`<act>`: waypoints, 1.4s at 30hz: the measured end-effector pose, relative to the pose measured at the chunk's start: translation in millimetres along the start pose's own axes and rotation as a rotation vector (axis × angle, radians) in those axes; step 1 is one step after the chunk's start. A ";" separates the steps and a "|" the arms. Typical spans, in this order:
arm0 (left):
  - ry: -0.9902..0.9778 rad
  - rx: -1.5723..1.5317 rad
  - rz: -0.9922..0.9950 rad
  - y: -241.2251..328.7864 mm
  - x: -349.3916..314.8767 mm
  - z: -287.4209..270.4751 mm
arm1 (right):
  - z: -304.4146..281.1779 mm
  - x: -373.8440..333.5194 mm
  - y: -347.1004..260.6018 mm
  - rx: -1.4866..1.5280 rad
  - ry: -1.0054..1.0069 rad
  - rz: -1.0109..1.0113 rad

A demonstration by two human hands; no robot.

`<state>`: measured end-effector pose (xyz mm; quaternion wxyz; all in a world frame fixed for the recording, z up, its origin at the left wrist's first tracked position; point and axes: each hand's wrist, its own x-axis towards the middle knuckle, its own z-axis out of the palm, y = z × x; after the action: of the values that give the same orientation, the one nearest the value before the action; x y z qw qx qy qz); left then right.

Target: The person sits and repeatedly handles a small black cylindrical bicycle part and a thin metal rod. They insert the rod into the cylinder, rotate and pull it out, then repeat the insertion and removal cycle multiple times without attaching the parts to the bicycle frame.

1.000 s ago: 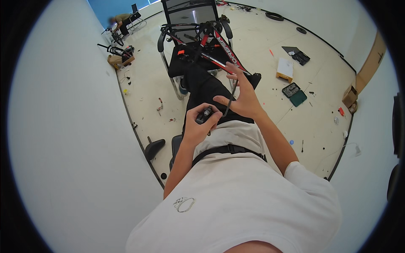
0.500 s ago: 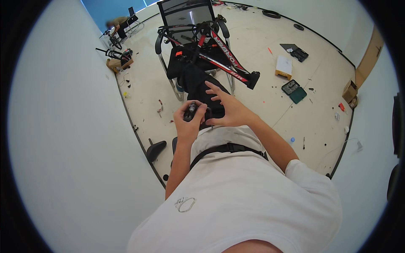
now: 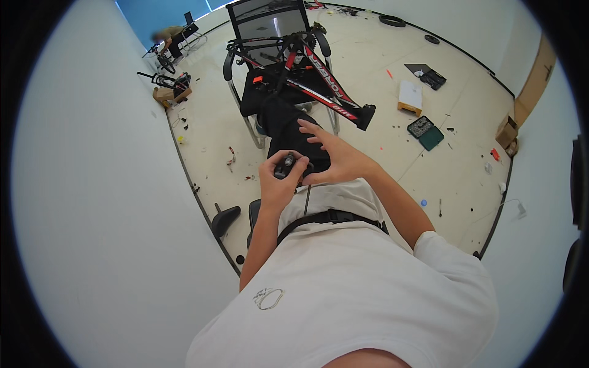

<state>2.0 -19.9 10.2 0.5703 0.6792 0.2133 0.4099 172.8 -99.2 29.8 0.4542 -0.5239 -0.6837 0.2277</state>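
My left hand is closed around a small black part with a silver round piece, just in front of my waist; its kind is not clear. A thin dark rod hangs below the hands toward my belt; its upper end is partly hidden, and I cannot tell whether it joins the black part. Close on the right, my right hand is open, its fingers spread and curved, its thumb beside the black part. Beyond my hands a black and red bicycle frame lies across a black chair.
On the floor at right lie an open green case, a white and yellow box and a black case. A bicycle saddle lies at left by the wall. Far left, a person bends by a bicycle.
My left hand has shifted slightly right with the black part, which has turned a little. The thin rod now shows lower, reaching toward my belt. My right hand stays spread.
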 end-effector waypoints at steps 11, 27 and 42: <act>-0.052 -0.219 -0.020 8.5 0.8 -5.7 | 7.6 13.5 9.4 -0.488 0.452 -0.217; -0.002 -0.218 0.010 3.4 0.5 -3.2 | 5.4 6.2 6.0 -0.382 0.106 -0.047; 0.043 -0.048 0.063 -5.2 0.4 -5.0 | 9.0 3.7 -10.5 -0.125 0.058 -0.223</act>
<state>-0.8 -15.2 5.4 0.5685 0.6628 0.1941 0.4471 159.5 -97.9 35.2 0.4629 -0.4782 -0.7370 0.1176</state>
